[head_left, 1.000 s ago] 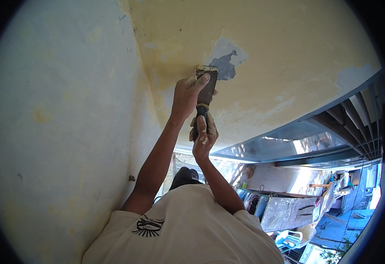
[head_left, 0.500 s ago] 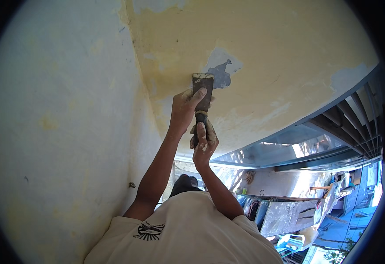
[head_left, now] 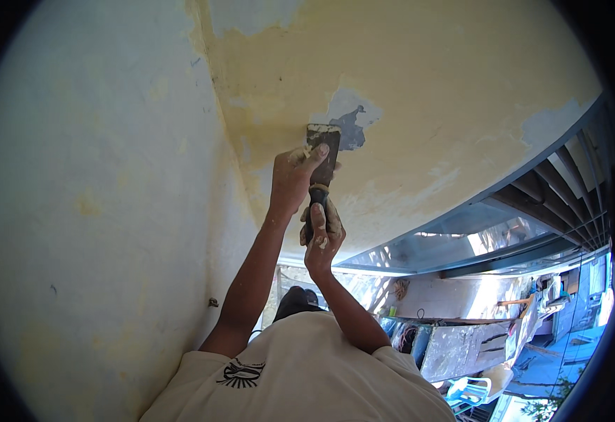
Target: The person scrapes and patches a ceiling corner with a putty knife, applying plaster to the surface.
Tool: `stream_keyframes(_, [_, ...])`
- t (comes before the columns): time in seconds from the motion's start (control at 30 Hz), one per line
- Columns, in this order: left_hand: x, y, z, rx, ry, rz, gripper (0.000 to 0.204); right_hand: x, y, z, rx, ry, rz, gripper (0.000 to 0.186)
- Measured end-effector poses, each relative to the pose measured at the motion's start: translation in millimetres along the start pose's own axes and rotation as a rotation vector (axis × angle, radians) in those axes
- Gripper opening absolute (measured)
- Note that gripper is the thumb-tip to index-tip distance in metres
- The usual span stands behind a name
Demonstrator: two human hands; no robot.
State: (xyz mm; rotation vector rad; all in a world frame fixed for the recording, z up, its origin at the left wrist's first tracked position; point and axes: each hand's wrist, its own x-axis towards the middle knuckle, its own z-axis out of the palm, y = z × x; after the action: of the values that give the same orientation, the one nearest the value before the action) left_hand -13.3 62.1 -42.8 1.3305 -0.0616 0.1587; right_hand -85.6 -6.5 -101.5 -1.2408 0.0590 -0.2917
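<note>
We hold a dark, flat-bladed scraper (head_left: 326, 170), left hand (head_left: 291, 181) pinching its blade (head_left: 331, 136), right hand (head_left: 324, 244) around its black handle (head_left: 317, 195).

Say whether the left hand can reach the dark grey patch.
Likely yes: the left hand grips the scraper close by the dark grey patch, with only the scraper itself showing between them.

Daylight is strongest around four o'clock, where the blue-tinted background (head_left: 573, 330) burns to white in patches. Glare streaks the glossy panel (head_left: 455, 246) near three. The pale wall (head_left: 111, 211) at nine is dimmer, evenly lit. Fisheye curvature bends edges (black vignetting swallows the corners); the putty knife (head_left: 331, 160) looks fairly sharp.
</note>
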Motion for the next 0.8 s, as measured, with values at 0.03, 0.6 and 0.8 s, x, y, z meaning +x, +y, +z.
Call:
stream_keyframes(0.03, [-3,1,2,-0.031,0.024,-0.017,0.035,2,-2,0,0.002,0.001,0.001,0.03])
stream_keyframes(0.6, [2,10,5,-0.043,0.037,-0.009,0.032,4,-18,7,0.028,-0.005,0.005,0.024])
stream_keyframes(0.8, [5,26,5,-0.022,0.002,0.049,0.034,6,-25,6,0.026,-0.046,0.009,0.029])
